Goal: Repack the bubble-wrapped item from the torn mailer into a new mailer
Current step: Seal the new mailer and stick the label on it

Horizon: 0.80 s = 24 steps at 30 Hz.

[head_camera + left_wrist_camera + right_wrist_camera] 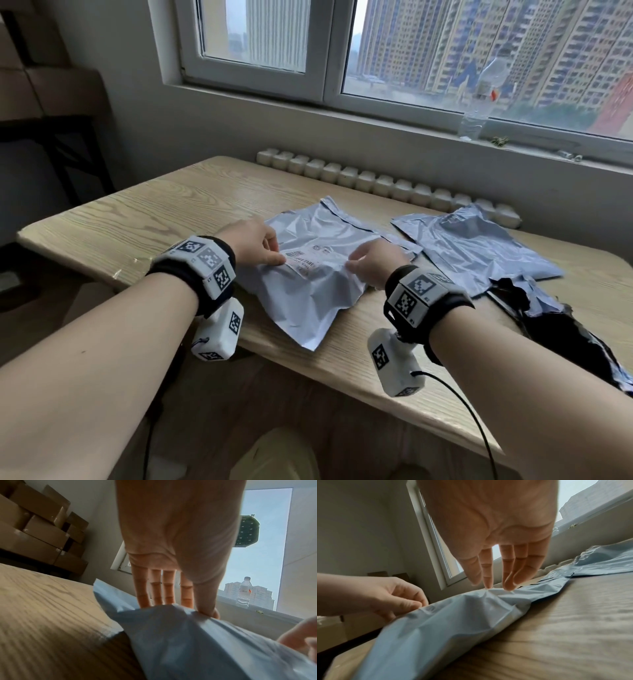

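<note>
Blue mailer (308,301) handled on the wooden table (137,219)
Its film is pinched beside the label (305,262) between thumb and fingers of the left hand (254,244); straight, slightly parted fingertips of the right hand (373,261) are pressed on it. Right of those fingertips the torn mailer (555,329) is laid.

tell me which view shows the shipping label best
The head view: the shipping label lies face-up on the mailer, barcode visible. The left wrist view shows only blue plastic; the right wrist view catches at most a blurred sliver.
</note>
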Each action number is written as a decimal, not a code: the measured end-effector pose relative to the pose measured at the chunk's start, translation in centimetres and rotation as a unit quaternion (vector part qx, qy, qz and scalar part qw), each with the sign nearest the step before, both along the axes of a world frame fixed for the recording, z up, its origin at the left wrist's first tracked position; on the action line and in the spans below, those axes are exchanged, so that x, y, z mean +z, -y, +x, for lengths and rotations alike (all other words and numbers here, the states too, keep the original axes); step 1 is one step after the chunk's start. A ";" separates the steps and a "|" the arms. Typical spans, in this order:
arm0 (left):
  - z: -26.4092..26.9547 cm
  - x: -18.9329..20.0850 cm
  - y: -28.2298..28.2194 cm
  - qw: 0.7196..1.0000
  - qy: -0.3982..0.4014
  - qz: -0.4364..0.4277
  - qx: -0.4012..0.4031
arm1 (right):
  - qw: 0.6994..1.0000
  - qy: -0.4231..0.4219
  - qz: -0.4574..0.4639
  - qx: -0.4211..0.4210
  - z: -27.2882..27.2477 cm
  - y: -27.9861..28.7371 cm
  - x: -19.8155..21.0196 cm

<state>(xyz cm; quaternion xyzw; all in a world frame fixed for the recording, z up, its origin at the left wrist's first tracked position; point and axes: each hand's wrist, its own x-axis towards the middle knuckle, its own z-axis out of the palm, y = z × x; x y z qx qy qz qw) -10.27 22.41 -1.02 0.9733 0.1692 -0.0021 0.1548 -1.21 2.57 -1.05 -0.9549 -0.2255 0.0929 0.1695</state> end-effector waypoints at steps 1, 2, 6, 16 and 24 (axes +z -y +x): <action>-0.1 0.0 0.0 1.000 0.000 -0.021 -0.003 | 1.000 -0.009 0.023 0.007 -0.4 -0.3 0.0; -0.2 0.1 0.1 0.999 -0.003 -0.048 -0.006 | 0.999 -0.017 0.045 0.020 -0.8 -0.6 0.0; -0.1 0.4 0.7 0.993 -0.020 -0.113 -0.026 | 0.993 -0.042 0.096 0.061 -1.9 -2.2 -0.5; 1.0 -0.3 0.6 0.983 -0.066 -0.170 -0.001 | 0.992 -0.091 0.023 0.083 -1.9 -3.0 -0.2; 0.8 0.0 -0.3 0.959 -0.105 -0.263 0.008 | 0.985 -0.151 0.031 0.081 -0.8 -2.4 0.5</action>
